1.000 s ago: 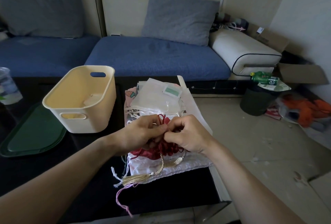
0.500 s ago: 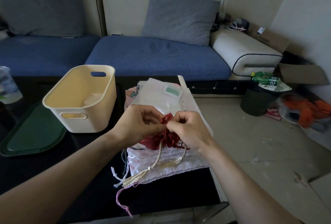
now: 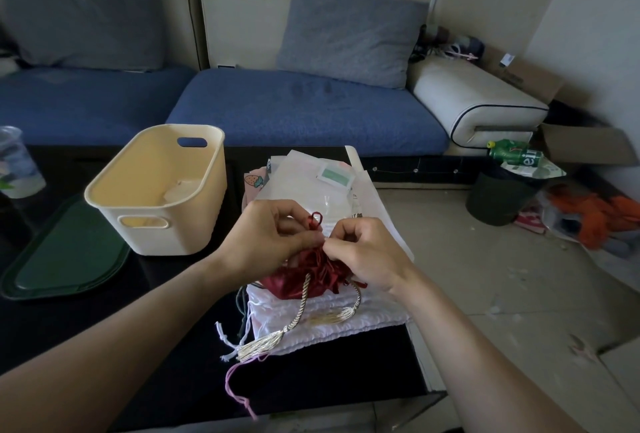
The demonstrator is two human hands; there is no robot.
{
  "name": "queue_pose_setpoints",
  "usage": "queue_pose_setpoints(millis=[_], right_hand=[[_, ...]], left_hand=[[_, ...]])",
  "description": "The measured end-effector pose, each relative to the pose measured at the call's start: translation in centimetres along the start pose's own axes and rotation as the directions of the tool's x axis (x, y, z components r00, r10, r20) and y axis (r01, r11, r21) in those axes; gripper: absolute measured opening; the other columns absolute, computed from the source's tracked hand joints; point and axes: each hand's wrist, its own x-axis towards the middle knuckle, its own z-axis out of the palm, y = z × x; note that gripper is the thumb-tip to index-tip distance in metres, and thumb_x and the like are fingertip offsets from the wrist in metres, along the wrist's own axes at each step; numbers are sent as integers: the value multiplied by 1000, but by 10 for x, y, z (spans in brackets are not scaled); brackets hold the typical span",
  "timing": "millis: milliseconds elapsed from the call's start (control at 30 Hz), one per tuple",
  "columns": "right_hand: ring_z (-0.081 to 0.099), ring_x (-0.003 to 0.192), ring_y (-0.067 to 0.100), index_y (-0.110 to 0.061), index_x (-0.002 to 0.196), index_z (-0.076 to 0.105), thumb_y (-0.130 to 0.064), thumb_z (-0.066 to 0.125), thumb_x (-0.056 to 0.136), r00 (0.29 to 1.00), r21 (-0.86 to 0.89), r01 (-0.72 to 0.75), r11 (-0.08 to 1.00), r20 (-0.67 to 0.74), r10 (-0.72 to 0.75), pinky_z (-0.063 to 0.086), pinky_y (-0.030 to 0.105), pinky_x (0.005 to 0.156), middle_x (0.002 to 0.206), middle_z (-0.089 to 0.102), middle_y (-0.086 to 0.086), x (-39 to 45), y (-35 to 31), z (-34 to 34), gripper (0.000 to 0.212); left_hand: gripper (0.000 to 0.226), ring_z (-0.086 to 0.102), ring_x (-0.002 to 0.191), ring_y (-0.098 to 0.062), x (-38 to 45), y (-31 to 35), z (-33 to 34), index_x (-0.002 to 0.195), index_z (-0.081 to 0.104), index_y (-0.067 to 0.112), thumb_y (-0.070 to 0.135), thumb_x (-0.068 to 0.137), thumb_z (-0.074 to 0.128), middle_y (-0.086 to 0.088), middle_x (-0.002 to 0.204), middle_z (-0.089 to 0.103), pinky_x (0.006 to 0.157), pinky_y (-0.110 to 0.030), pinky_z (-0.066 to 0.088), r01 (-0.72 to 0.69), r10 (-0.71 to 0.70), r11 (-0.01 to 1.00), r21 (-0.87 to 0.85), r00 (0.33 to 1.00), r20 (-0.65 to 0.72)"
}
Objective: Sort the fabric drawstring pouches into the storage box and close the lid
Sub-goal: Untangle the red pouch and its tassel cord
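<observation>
A dark red satin pouch (image 3: 304, 280) with a gold tasselled cord (image 3: 266, 342) hangs just above a pile of white fabric pouches (image 3: 332, 321) on the black table. My left hand (image 3: 270, 242) and my right hand (image 3: 367, 256) both pinch the gathered top of the red pouch, fingers curled round its red drawstring. The cream storage box (image 3: 156, 190) stands open to the left of the pile, with a pale pouch lying in its bottom. Its dark green lid (image 3: 65, 259) lies flat on the table further left.
Several more pouches and clear packets (image 3: 311, 183) lie behind my hands. A plastic cup (image 3: 17, 162) stands at the far left. A blue sofa (image 3: 301, 110) runs behind the table. A black bin (image 3: 498, 193) and clutter sit on the floor at right.
Both hands have lifted the red pouch higher off the pile and drawn its mouth tighter. The tasselled cord now hangs freer below.
</observation>
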Motion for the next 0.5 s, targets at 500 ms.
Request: queue_pose_setpoints(millis=[500], right_hand=[[67, 80, 1, -23, 86, 80, -24, 88, 75, 914, -277, 365, 889, -75, -399, 47, 10, 67, 84, 71, -13, -4, 8, -6, 13]], left_hand=[[19, 31, 32, -9, 6, -13, -4, 75, 72, 5, 24, 77, 73, -5, 42, 45, 31, -16, 22, 457, -401, 824, -335, 888, 227]])
